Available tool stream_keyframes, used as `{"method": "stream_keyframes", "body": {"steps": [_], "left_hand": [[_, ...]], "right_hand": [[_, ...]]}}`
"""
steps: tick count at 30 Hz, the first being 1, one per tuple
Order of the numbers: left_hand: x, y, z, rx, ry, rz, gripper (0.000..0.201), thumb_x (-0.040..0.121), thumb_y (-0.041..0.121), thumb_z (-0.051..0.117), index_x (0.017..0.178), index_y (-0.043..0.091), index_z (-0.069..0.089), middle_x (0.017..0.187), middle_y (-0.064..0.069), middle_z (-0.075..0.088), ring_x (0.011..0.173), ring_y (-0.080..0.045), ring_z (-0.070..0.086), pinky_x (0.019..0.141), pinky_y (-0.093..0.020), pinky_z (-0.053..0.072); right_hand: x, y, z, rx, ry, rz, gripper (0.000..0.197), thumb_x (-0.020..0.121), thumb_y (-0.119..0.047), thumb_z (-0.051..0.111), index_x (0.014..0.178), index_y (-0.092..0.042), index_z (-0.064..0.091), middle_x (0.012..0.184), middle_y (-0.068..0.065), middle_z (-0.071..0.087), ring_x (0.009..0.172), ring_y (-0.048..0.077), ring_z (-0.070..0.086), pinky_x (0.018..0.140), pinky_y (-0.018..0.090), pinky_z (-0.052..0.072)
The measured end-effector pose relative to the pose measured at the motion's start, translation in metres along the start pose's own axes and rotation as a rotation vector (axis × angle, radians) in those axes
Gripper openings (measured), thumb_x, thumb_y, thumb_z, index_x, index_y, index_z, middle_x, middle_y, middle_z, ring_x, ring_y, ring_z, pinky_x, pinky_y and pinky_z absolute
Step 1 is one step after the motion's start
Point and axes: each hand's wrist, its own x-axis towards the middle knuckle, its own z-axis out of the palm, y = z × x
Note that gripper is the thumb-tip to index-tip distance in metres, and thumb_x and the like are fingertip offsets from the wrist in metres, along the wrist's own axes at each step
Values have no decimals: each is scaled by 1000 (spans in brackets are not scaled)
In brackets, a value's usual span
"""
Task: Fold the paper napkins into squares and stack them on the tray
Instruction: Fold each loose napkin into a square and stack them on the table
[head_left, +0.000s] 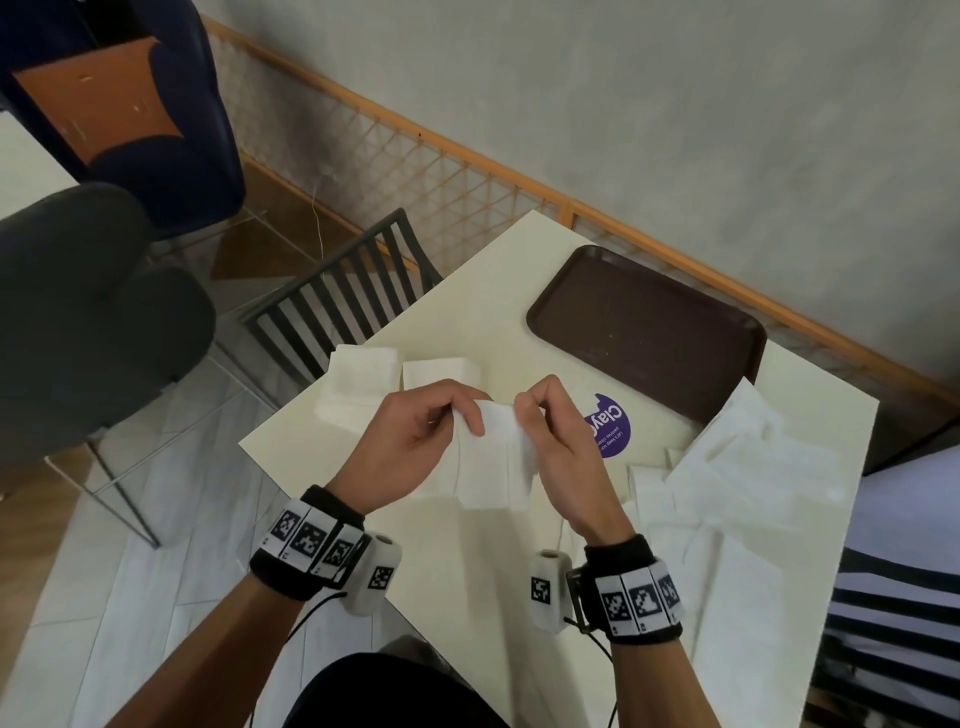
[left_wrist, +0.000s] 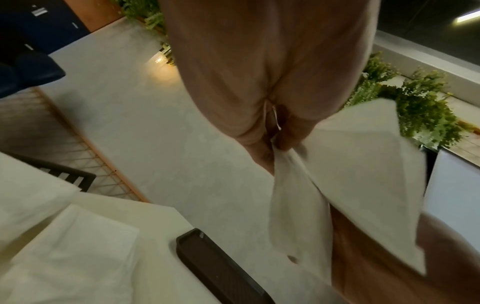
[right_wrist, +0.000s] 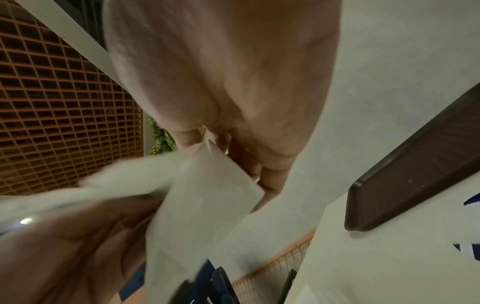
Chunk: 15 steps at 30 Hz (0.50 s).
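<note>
Both hands hold one white paper napkin (head_left: 491, 462) up over the cream table (head_left: 467, 571). My left hand (head_left: 431, 421) pinches its upper left corner, and the right hand (head_left: 540, 410) pinches the upper right corner. The sheet (left_wrist: 345, 174) hangs down between them, partly folded. In the right wrist view the napkin (right_wrist: 205, 197) bends under the curled fingers. The brown tray (head_left: 649, 332) lies at the far right of the table with nothing on it. Two folded napkin squares (head_left: 363, 384) (head_left: 441, 371) lie at the table's far left.
A heap of unfolded white napkins (head_left: 737, 467) covers the table's right side, just before the tray. A purple sticker (head_left: 610, 426) sits beside my right hand. A slatted chair back (head_left: 343, 291) stands at the table's left edge, with dark chairs (head_left: 93, 312) beyond.
</note>
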Motion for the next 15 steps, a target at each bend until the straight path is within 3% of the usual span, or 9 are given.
{"method": "stream_keyframes", "body": {"steps": [4, 6, 8, 9, 12, 14, 15], "left_hand": [[-5, 5, 2, -169, 46, -132, 33, 106, 15, 41, 106, 4, 72, 111, -19, 69, 106, -42, 62, 91, -43, 49], [-5, 7, 8, -81, 85, -96, 26, 111, 26, 53, 106, 12, 75, 104, -9, 71, 98, -30, 65, 86, -39, 49], [-5, 4, 14, 37, 110, -66, 8, 106, 25, 69, 105, 21, 76, 105, 3, 75, 103, -18, 70, 87, -40, 55], [-5, 1, 18, 68, 112, -66, 5, 103, 24, 72, 107, 24, 75, 109, 5, 76, 109, -19, 71, 90, -40, 56], [-9, -9, 24, 86, 155, -115, 15, 101, 24, 75, 114, 30, 71, 111, 10, 74, 120, -14, 67, 91, -28, 52], [-13, -16, 24, 61, 227, -138, 15, 101, 21, 76, 112, 29, 70, 106, 7, 74, 109, -12, 68, 83, -26, 49], [-16, -20, 24, 47, 254, -146, 13, 101, 18, 75, 109, 27, 71, 103, 5, 74, 102, -13, 68, 80, -31, 49]], "right_hand": [[1, 4, 5, -22, 8, -25, 30, 117, -35, 50, 96, -14, 46, 75, -9, 45, 70, 9, 40, 63, 26, 35], [1, 7, 7, -11, 2, -36, 31, 118, -33, 48, 95, -13, 45, 76, -9, 45, 71, 10, 40, 65, 28, 36], [2, 11, 12, -3, 5, -23, 33, 119, -33, 45, 93, -13, 45, 75, -11, 44, 71, 10, 40, 66, 29, 37], [2, 13, 16, -13, 8, -18, 34, 119, -35, 45, 92, -15, 45, 73, -13, 44, 70, 10, 39, 65, 27, 37], [2, 19, 31, -73, 2, -82, 37, 118, -34, 49, 84, -21, 43, 68, -13, 43, 65, 8, 36, 61, 24, 34], [3, 27, 37, -109, 12, -122, 40, 117, -28, 52, 80, -25, 40, 66, -14, 40, 63, 7, 35, 60, 23, 32], [4, 32, 37, -127, 30, -121, 41, 117, -27, 53, 78, -28, 39, 66, -14, 40, 63, 7, 35, 59, 23, 32]]}}
